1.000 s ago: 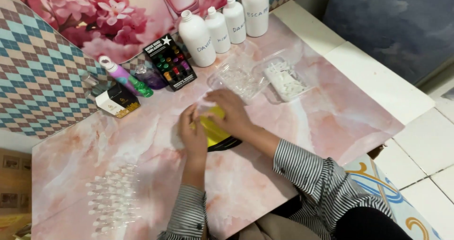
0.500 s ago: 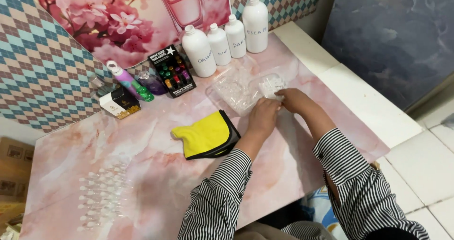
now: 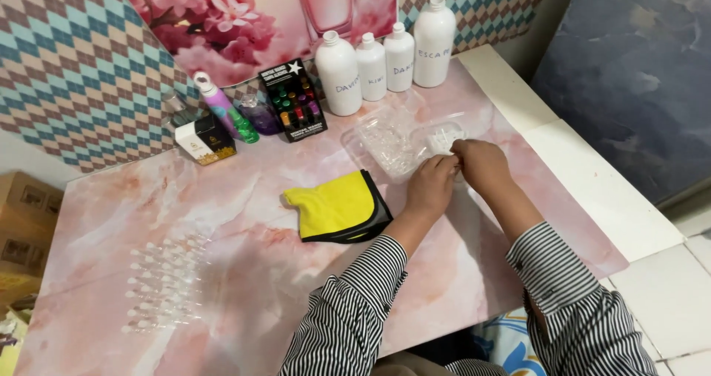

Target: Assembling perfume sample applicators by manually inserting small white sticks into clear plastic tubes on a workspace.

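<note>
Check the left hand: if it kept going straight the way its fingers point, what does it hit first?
Probably the clear plastic tray of small clear pieces: the left hand points up and slightly right, fingertips already at its near edge beside the right hand. Depth is unclear.

white bottles (image 3: 385, 64): 4 | yellow cloths (image 3: 337, 206): 1 | clear trays (image 3: 404, 141): 2 | hands (image 3: 432, 187): 2

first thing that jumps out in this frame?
Both hands, left hand and right hand, meet at the clear plastic trays of small parts on the pink marble table. Just left of them lies a folded yellow cloth. Behind the trays, four white bottles line the floral backdrop, and rows of small clear vials sit at the near left.
</note>
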